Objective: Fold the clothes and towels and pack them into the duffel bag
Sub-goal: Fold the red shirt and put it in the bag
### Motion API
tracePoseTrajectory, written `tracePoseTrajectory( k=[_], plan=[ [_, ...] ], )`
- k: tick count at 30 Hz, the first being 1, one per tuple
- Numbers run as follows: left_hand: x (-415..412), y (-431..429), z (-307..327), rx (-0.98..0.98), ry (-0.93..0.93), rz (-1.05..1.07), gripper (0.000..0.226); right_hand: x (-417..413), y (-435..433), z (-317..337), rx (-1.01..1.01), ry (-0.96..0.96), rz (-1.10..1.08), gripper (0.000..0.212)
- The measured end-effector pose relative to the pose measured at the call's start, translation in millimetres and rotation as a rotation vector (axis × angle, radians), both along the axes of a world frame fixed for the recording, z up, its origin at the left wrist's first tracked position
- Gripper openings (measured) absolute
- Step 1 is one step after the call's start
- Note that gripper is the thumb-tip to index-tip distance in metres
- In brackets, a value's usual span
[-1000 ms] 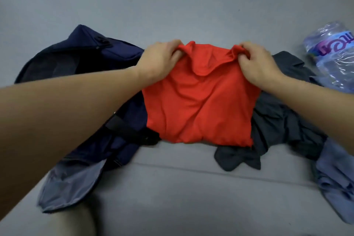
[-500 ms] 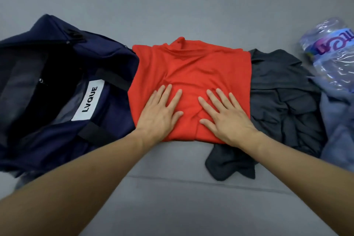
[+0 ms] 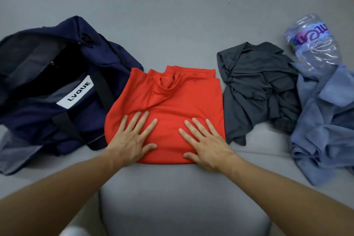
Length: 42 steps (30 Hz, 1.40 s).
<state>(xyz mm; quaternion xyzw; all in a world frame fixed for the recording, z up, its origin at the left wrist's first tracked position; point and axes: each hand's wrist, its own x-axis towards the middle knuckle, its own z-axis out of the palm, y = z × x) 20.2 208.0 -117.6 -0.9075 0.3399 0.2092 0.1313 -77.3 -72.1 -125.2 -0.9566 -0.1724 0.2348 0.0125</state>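
Left hand (image 3: 132, 140) and right hand (image 3: 206, 144) press flat, fingers spread, on the near half of the folded shirt (image 3: 172, 97), with the open bag (image 3: 57, 74) touching the shirt's left edge, nearer the left hand.

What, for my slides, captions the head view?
Left hand and right hand press a folded red shirt beside the open duffel bag.

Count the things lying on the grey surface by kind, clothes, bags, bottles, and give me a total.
Clothes: 3 (red shirt, dark grey garment, blue shirt)
Bags: 1 (navy duffel bag)
Bottles: 1 (clear plastic bottle)
Total: 5
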Motion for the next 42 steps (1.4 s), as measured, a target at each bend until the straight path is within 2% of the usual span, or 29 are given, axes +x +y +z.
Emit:
tracePoseTrajectory(
  k=[4, 9, 12, 15, 17, 20, 26, 30, 33, 35, 39, 42],
  plan=[
    [0, -12, 43, -0.053, 0.022, -0.102, 0.083, -33, -33, 46, -0.065, 0.133, 0.138, 0.082],
    [-1, 2, 92, -0.091, 0.056, -0.274, 0.072, -56, -64, 81, -0.055, 0.018, 0.180, 0.072],
    [-5, 20, 74, -0.207, 0.082, -0.211, 0.064, -50, -56, 69, 0.006, 0.053, 0.116, 0.070],
    [-25, 25, 32, -0.306, 0.178, -0.210, 0.055, -35, -39, 40, 0.057, 0.007, 0.155, 0.068],
    [-34, 34, 10, -0.317, 0.225, -0.147, 0.062, -36, -33, 17, 0.015, 0.042, 0.107, 0.072],
    [-29, 49, -1, -0.308, 0.193, -0.182, 0.072, -42, -32, 1, -0.001, -0.003, 0.037, 0.075],
    [-16, 32, 2, -0.402, 0.093, -0.158, 0.061, -27, -40, 11, 0.090, -0.064, -0.001, 0.056],
    [-24, 36, -2, -0.491, 0.007, -0.136, 0.036, -31, -35, 13, 0.261, -0.034, -0.138, 0.045],
    [-26, 48, 1, -0.488, 0.018, -0.081, 0.044, -34, -38, 20, 0.397, 0.018, -0.251, 0.043],
    [-29, 57, 0, -0.463, 0.044, -0.072, 0.043, -37, -37, 24, 0.423, 0.032, -0.272, 0.051],
    [-29, 60, 3, -0.452, 0.091, -0.020, 0.045, -35, -33, 34, 0.426, 0.118, -0.379, 0.040],
    [-26, 47, 16, -0.529, 0.013, 0.112, 0.041, -39, -35, 38, 0.382, 0.079, -0.465, 0.039]
  ],
)
